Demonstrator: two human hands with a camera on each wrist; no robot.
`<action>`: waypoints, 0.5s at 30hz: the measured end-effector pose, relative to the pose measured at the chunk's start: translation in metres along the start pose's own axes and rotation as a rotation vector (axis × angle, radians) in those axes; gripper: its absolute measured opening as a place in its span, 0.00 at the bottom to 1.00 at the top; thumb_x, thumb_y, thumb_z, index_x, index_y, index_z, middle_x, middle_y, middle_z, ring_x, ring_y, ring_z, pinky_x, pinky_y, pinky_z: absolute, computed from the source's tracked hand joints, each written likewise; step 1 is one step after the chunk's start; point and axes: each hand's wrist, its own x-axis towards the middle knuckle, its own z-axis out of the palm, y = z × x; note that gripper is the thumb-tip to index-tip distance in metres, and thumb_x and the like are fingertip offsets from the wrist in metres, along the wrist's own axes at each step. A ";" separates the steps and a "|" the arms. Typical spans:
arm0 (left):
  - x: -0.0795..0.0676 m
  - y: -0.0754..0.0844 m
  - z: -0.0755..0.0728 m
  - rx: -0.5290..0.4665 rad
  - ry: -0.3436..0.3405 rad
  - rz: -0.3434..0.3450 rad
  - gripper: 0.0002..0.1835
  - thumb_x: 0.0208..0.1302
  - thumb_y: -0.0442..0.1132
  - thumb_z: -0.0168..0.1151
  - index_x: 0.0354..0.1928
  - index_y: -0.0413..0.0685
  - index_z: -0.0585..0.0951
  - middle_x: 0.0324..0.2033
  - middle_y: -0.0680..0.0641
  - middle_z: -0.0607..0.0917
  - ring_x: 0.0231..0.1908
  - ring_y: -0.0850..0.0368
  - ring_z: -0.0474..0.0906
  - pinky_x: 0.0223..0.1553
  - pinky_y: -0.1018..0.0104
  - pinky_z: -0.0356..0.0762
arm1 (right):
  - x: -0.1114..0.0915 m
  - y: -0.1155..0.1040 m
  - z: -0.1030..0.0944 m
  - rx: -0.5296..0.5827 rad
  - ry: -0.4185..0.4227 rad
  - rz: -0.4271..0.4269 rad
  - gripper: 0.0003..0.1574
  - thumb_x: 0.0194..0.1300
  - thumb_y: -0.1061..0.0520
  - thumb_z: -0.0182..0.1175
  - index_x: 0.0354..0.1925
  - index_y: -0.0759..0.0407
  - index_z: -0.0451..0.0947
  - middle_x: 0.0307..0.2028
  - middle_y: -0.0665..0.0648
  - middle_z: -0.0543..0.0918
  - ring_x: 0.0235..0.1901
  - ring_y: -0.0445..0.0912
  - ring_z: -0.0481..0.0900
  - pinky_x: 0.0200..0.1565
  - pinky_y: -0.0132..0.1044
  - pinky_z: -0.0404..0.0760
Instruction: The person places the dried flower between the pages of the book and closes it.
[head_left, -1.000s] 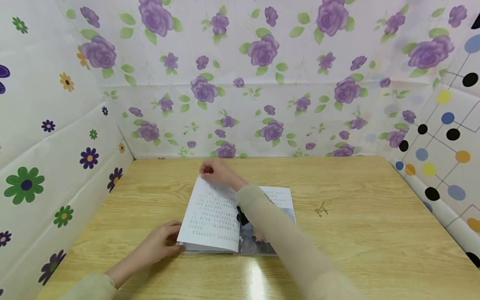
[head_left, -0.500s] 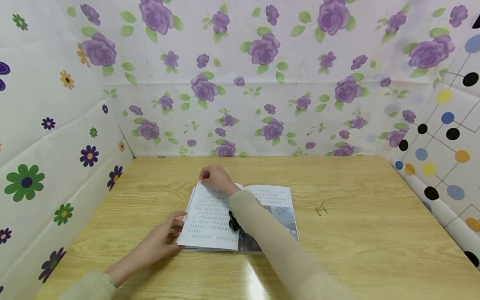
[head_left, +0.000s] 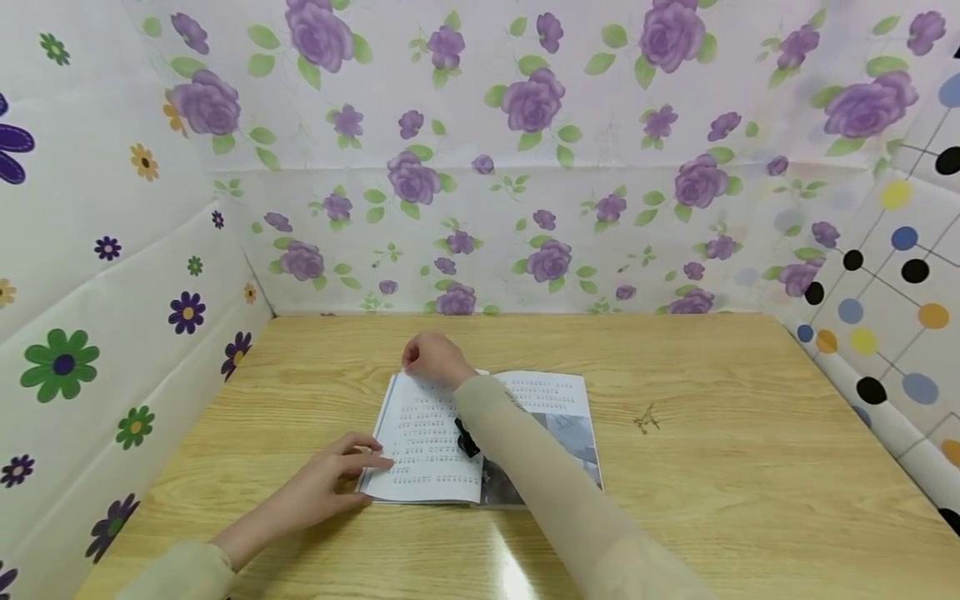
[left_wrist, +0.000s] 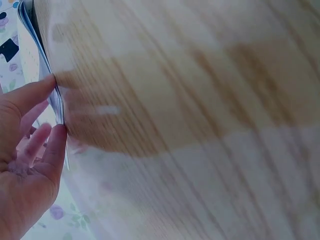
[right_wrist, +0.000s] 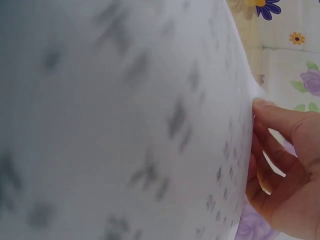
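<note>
A book (head_left: 545, 393) lies spread on the wooden table, printed text on both pages and a grey-blue picture on the right one. My right hand (head_left: 437, 358) reaches across it and pinches the top left corner of the left page (head_left: 427, 471). Seen from the right wrist, that page (right_wrist: 150, 100) bows up close to the camera, thumb and fingers of the right hand (right_wrist: 287, 160) at its edge. My left hand (head_left: 330, 479) rests at the lower left of the book, fingers on the page, thumb by the edge. The left wrist view shows its fingertips (left_wrist: 59, 132) against the page edges.
A small twig-like mark (head_left: 647, 418) shows on the table (head_left: 750, 467) right of the book. Behind the table hangs a cloth (head_left: 570, 167) with purple roses; patterned cloths (head_left: 135, 333) close off both sides. A black device (head_left: 467, 439) sits at my right wrist.
The left page has come down flatter onto the left side, my right hand lowering slightly with its corner. My left fingers have moved from beside the book onto the page.
</note>
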 end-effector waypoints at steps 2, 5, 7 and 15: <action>0.001 0.000 0.000 0.011 -0.014 -0.001 0.24 0.54 0.35 0.74 0.56 0.55 0.84 0.56 0.48 0.78 0.56 0.49 0.76 0.54 0.59 0.81 | -0.001 -0.002 -0.001 -0.011 -0.006 0.033 0.04 0.65 0.57 0.66 0.32 0.51 0.85 0.32 0.48 0.85 0.31 0.40 0.75 0.39 0.31 0.73; 0.001 0.001 -0.001 0.041 -0.022 0.000 0.25 0.54 0.38 0.74 0.56 0.57 0.84 0.55 0.50 0.80 0.56 0.48 0.77 0.56 0.53 0.79 | -0.002 -0.003 -0.001 -0.018 -0.005 0.068 0.03 0.64 0.57 0.66 0.32 0.51 0.86 0.31 0.47 0.85 0.31 0.40 0.75 0.38 0.32 0.73; 0.002 0.002 -0.001 0.058 -0.016 0.009 0.24 0.54 0.40 0.75 0.56 0.57 0.84 0.55 0.50 0.80 0.56 0.49 0.77 0.56 0.51 0.78 | -0.002 -0.003 0.000 -0.022 -0.004 0.074 0.03 0.64 0.57 0.67 0.32 0.51 0.86 0.31 0.47 0.85 0.31 0.40 0.75 0.38 0.32 0.73; 0.002 0.004 -0.001 0.064 -0.001 -0.004 0.21 0.58 0.38 0.71 0.55 0.59 0.85 0.54 0.51 0.81 0.51 0.53 0.77 0.48 0.63 0.78 | 0.001 0.000 0.003 0.001 -0.029 0.048 0.04 0.64 0.58 0.67 0.30 0.51 0.85 0.32 0.48 0.86 0.31 0.40 0.75 0.40 0.33 0.75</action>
